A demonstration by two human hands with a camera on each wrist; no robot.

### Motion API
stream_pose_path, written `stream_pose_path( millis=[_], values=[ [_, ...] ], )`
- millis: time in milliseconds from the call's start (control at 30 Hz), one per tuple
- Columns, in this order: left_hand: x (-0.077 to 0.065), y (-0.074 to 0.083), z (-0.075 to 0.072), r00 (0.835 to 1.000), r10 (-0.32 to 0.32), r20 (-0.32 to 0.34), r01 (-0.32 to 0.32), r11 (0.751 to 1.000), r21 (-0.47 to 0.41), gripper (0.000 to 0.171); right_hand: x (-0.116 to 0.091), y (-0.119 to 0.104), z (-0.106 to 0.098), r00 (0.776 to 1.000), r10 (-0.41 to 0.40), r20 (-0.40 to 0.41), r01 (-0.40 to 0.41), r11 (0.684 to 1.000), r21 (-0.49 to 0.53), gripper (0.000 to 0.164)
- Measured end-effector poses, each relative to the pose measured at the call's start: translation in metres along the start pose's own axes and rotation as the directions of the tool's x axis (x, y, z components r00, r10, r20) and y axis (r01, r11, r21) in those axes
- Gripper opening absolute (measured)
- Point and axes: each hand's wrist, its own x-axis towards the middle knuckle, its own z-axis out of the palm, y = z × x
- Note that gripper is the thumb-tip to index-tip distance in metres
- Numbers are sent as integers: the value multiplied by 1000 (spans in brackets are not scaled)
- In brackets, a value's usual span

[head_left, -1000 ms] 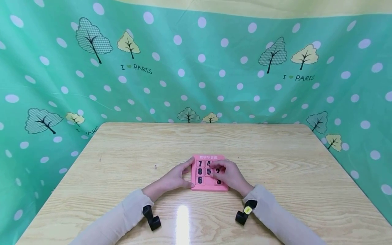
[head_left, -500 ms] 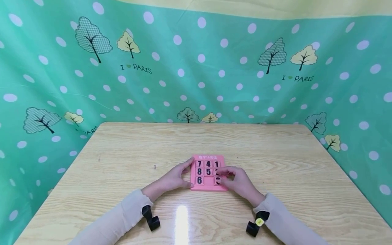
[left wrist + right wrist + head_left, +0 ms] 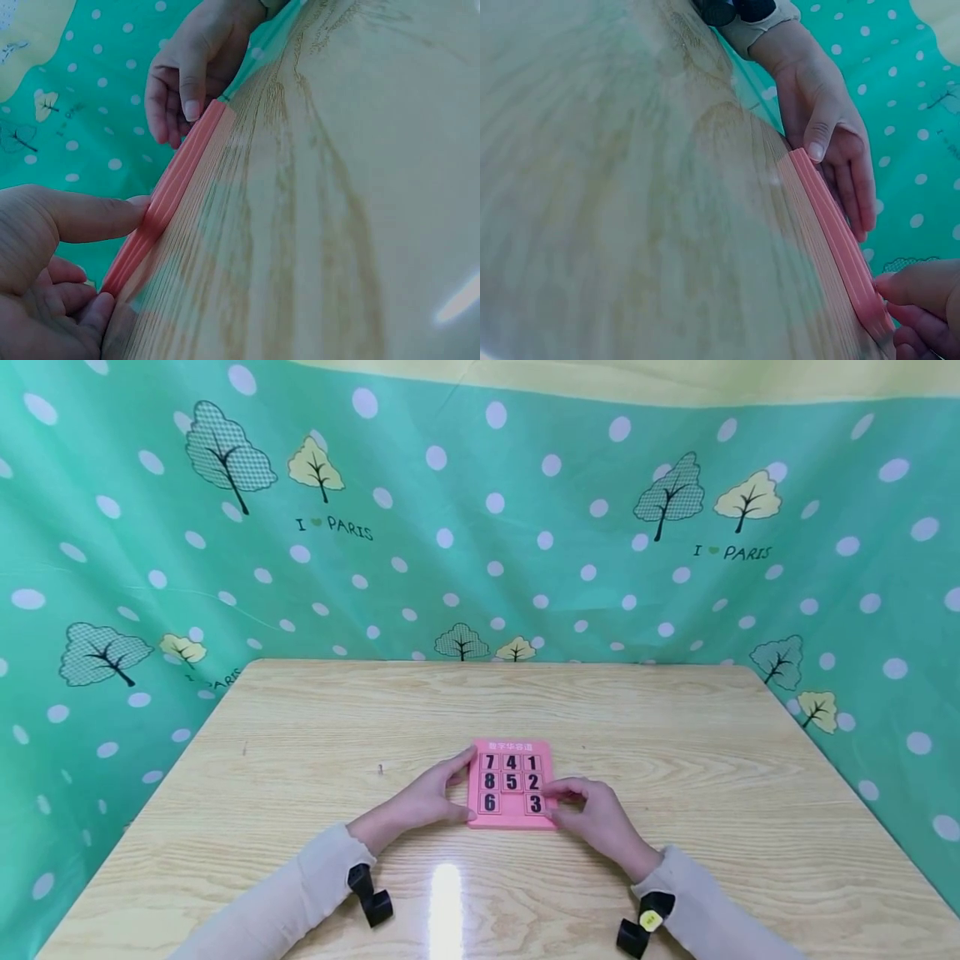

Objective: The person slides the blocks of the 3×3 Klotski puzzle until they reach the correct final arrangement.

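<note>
Right hand (image 3: 596, 817) shifted; board (image 3: 512, 807) points away.

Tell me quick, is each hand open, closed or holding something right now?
Left hand: open, touching the left edge of the pink number puzzle.
Right hand: open, loosely bent at the puzzle's right edge.

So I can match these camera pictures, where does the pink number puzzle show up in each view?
Head: the pink puzzle lies below centre, slightly right.
Left wrist: pink puzzle left of centre, edge-on.
Right wrist: pink puzzle right of centre, edge-on.
Shared landmark: green dotted curtain.
</note>
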Motion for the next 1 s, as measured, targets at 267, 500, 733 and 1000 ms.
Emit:
stream_pose_path(
  millis=[267,500,733,1000],
  values=[
    [0,2,0,1000,17,16,-17,1000,-23,100,0,2,-3,998,-62,2,62,998,3,27],
    [0,1,-1,1000,19,17,-18,999,-28,100,0,3,-3,996,-87,4,87,996,-11,25],
    [0,3,-1,1000,5,8,-5,1000,-27,99,1,3,-1,998,-70,1,70,997,-12,23],
    [0,2,-1,1000,7,12,-7,999,-32,98,1,4,4,997,-69,-47,69,997,16,23]
  ],
)
